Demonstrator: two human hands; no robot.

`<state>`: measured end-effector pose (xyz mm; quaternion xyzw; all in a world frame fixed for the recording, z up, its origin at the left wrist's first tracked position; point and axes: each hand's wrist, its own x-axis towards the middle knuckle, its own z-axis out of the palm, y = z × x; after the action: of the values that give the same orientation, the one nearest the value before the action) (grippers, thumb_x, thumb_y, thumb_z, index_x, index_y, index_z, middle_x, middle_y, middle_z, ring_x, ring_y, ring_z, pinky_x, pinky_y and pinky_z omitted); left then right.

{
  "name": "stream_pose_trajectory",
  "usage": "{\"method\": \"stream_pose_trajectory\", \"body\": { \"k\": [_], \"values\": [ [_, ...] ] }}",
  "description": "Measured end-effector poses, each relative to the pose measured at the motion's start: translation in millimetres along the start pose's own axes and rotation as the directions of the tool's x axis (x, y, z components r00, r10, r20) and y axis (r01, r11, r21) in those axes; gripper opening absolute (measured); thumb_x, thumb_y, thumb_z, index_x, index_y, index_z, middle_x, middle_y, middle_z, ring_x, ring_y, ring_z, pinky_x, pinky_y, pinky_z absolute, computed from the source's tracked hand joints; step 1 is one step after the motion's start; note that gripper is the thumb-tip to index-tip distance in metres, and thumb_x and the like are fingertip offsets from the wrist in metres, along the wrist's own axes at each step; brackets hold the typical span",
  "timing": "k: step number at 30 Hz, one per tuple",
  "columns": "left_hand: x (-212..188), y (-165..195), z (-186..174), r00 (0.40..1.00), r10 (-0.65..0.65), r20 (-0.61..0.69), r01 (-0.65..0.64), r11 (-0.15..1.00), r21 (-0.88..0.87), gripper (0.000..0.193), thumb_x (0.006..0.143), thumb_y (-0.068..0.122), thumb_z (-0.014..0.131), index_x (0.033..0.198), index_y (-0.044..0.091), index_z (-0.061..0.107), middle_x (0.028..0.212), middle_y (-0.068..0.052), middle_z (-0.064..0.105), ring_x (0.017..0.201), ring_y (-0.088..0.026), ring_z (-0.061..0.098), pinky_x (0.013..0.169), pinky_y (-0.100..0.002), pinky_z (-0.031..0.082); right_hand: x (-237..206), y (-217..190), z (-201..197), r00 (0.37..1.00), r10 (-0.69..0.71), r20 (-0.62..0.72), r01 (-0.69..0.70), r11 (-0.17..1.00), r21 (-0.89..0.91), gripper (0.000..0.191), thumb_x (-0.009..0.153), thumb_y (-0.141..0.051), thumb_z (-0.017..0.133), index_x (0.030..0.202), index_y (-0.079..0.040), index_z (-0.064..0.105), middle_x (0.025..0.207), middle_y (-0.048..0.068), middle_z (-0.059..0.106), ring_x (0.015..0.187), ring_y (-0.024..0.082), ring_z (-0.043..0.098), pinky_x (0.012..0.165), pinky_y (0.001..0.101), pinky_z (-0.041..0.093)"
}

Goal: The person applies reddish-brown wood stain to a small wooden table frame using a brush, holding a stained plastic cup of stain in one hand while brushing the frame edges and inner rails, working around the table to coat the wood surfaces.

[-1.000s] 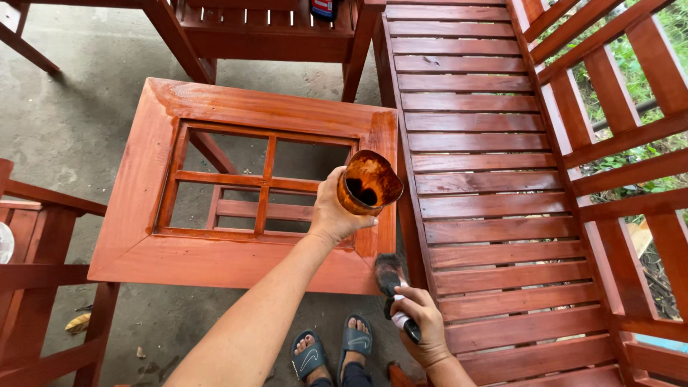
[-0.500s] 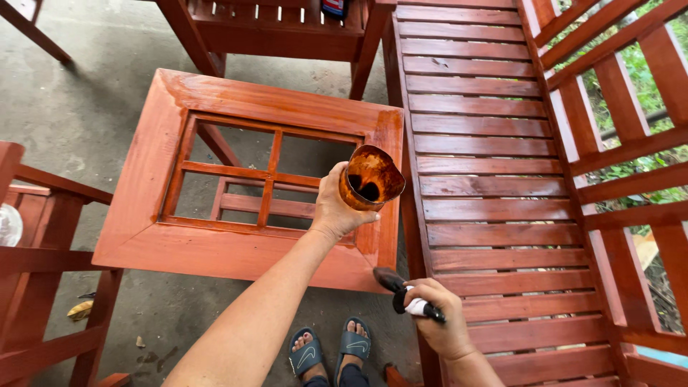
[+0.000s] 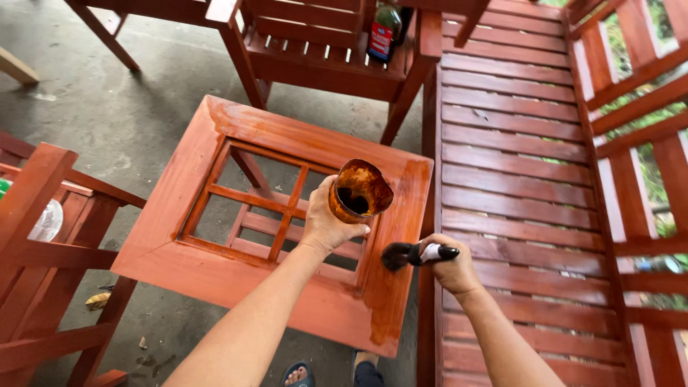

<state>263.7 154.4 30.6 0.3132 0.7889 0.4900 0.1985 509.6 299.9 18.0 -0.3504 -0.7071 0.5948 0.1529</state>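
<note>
Light: I see soft, even daylight, brightest beyond the bench [image 3: 516, 150] rails at right.
Shadows: faint, diffuse ones on the floor [image 3: 86, 93] under the table [image 3: 236, 279].
Glare: wet sheen on the table's near right corner.
Focus: sharp overall; my left hand [image 3: 326, 222] and right hand [image 3: 448, 265] look crisp.
Distortion: wide-angle bending of lines toward the frame edges.

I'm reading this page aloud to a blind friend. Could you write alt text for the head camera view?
Seen from above, a person's left hand holds a stain-smeared container over a small reddish-brown wooden table, while the right hand holds a dark brush at the table's edge. A slatted wooden bench stands alongside.
</note>
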Motion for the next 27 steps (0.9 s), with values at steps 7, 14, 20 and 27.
{"method": "stream_pose_trajectory", "body": {
  "k": [7, 14, 20, 27],
  "values": [
    [37, 11, 17, 0.995, -0.076, -0.057, 0.078, 0.996, 0.035, 0.118, 0.043, 0.025, 0.101, 0.143, 0.018, 0.038, 0.135, -0.011, 0.049, 0.129, -0.030, 0.047, 0.113, -0.041, 0.042, 96, -14, -24, 0.980, -0.182, -0.081, 0.157, 0.957, -0.242, 0.026, 0.072, 0.015, 0.060, 0.083, -0.005, 0.071, 0.083, 0.006, 0.073, 0.079, 0.014, 0.068, 0.074, 0.0275, 0.055],
    [56, 17, 18, 0.989, -0.107, -0.097, 0.112, 0.992, 0.053, 0.120, 0.045, 0.026, 0.100, 0.145, 0.018, 0.035, 0.136, -0.012, 0.047, 0.129, -0.029, 0.048, 0.114, -0.039, 0.043, 134, -30, -21, 0.901, -0.430, -0.058, 0.374, 0.837, -0.399, 0.023, 0.071, 0.010, 0.066, 0.085, -0.008, 0.070, 0.089, 0.008, 0.073, 0.085, 0.022, 0.072, 0.077, 0.0305, 0.055],
    [48, 18, 24, 0.986, -0.096, -0.136, 0.098, 0.995, 0.008, 0.119, 0.044, 0.024, 0.100, 0.144, 0.019, 0.036, 0.135, -0.012, 0.048, 0.129, -0.030, 0.048, 0.113, -0.041, 0.043, 92, -32, 2, 0.921, -0.387, 0.057, 0.368, 0.808, -0.460, 0.018, 0.072, 0.005, 0.069, 0.080, -0.011, 0.071, 0.086, 0.007, 0.072, 0.081, 0.025, 0.072, 0.073, 0.0324, 0.056],
    [12, 13, 18, 0.993, -0.089, -0.078, 0.085, 0.995, -0.049, 0.114, 0.046, 0.025, 0.098, 0.144, 0.021, 0.039, 0.134, -0.012, 0.048, 0.127, -0.029, 0.050, 0.111, -0.041, 0.048, 4, -34, 25, 0.953, -0.274, 0.131, 0.304, 0.841, -0.448, 0.019, 0.070, 0.006, 0.067, 0.079, -0.010, 0.071, 0.083, 0.010, 0.067, 0.081, 0.029, 0.070, 0.071, 0.0349, 0.055]
  ]
}}
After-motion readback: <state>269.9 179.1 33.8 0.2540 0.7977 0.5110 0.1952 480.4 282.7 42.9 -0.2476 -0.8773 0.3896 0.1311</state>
